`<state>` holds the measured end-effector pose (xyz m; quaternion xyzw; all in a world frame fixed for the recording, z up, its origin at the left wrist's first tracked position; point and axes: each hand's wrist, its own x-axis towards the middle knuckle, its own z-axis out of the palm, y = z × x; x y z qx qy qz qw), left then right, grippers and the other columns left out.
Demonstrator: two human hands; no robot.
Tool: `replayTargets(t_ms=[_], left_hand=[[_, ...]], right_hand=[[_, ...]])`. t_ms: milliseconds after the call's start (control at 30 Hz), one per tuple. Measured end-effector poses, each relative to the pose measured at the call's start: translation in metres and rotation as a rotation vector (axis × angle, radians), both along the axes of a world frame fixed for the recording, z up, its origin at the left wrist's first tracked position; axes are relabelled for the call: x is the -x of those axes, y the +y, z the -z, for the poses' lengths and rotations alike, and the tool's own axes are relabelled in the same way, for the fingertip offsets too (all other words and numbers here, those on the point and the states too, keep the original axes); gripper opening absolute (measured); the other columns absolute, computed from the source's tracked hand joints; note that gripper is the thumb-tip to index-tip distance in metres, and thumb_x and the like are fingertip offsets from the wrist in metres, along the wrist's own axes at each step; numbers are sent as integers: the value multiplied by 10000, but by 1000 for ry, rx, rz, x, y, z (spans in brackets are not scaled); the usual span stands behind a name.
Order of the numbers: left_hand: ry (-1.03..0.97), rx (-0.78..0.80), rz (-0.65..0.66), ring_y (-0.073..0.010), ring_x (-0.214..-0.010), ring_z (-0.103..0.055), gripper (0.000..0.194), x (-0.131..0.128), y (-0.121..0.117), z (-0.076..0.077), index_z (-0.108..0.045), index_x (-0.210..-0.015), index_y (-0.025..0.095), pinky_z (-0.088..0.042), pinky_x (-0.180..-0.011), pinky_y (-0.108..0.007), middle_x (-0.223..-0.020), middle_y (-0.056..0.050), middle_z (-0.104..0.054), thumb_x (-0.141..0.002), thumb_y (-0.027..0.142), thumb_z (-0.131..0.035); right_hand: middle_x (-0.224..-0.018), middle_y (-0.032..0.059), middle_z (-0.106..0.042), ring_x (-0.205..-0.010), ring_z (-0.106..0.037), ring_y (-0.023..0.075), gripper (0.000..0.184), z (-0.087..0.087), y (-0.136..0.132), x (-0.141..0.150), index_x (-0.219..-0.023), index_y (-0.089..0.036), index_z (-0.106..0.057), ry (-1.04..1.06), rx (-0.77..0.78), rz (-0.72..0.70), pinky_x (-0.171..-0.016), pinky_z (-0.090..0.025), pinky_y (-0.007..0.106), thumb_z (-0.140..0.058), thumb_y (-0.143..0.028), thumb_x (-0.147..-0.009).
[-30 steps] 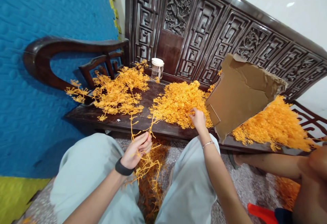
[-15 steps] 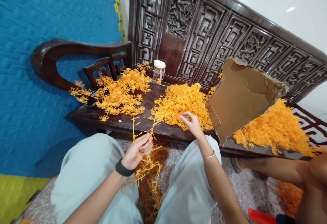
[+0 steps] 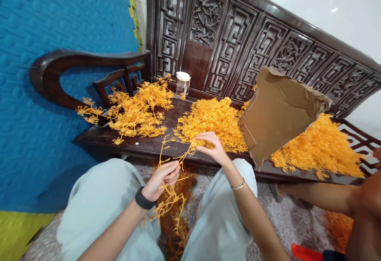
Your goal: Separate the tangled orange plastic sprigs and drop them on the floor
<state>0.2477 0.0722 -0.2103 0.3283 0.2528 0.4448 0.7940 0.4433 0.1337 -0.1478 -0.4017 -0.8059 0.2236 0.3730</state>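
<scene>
While the left hand [image 3: 160,178] pinches orange stems [image 3: 171,199], one sprig [image 3: 185,156] slants far and right!
Its long axis runs from those pressed fingertips towards the right hand [image 3: 216,150], nearer its flowery tip, thumb and fingers spread; contact there, I can't tell. Just beyond, on the dark bench [image 3: 145,145], sits the middle orange pile [image 3: 212,120].

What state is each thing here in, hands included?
Left hand: closed around orange stems
Right hand: open, thumb and fingers parted
Orange stems: held, lower ends dangling
Cup: upright, white lid on
Cardboard: slanted, top edge crumpled
Middle orange pile: loosely heaped on bench
</scene>
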Motion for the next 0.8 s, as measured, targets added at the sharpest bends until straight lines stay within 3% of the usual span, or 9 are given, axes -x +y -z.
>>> replayTargets(t_ms=[133, 333, 467, 600, 700, 800], left_hand=[[27, -10, 0, -35, -360, -140, 337, -1, 1, 1, -431, -528, 155, -132, -362, -179, -395, 110, -209, -786, 328, -561], [60, -20, 8, -36, -364, -133, 354, -2, 1, -5, -418, -524, 159, -118, -369, -186, -393, 113, -202, -762, 363, -584], [79, -18, 35, -33, -365, -130, 360, -8, -2, -6, -413, -529, 160, -102, -374, -189, -394, 113, -213, -750, 380, -593], [93, -7, 79, -32, -361, -128, 373, -13, -8, 2, -404, -520, 162, -91, -375, -196, -392, 110, -221, -759, 389, -578], [97, -2, 96, -33, -356, -126, 384, -12, -9, 6, -395, -508, 165, -97, -373, -201, -389, 110, -216, -769, 392, -563], [92, 1, 84, -37, -363, -120, 376, -10, -7, 6, -397, -517, 168, -101, -374, -201, -394, 112, -209, -767, 392, -566]], right_hand=[[-898, 21, -640, -913, -528, 175, 91, 2, -3, 2, -740, -226, -655, 67, 16, -43, -902, -311, 375, -667, -299, -689], [-953, 35, -593, -941, -532, 168, 74, 7, -7, 11, -672, -199, -624, 443, 172, 21, -852, -366, 317, -647, -268, -682], [-795, 23, -580, -826, -533, 153, 117, 15, -1, 20, -589, -170, -558, 676, 234, 250, -746, -395, 276, -609, -259, -645], [-673, -1, -542, -675, -506, 113, 138, 8, 15, -2, -597, -161, -497, 835, 76, 619, -681, -400, 246, -519, -288, -649], [-692, -2, -557, -605, -508, 99, 180, -1, 24, -40, -683, -159, -501, 717, 43, 752, -616, -402, 228, -519, -333, -641], [-659, -8, -580, -518, -513, 92, 169, 1, 28, -72, -705, -167, -508, 310, 265, 755, -535, -395, 212, -498, -332, -668]])
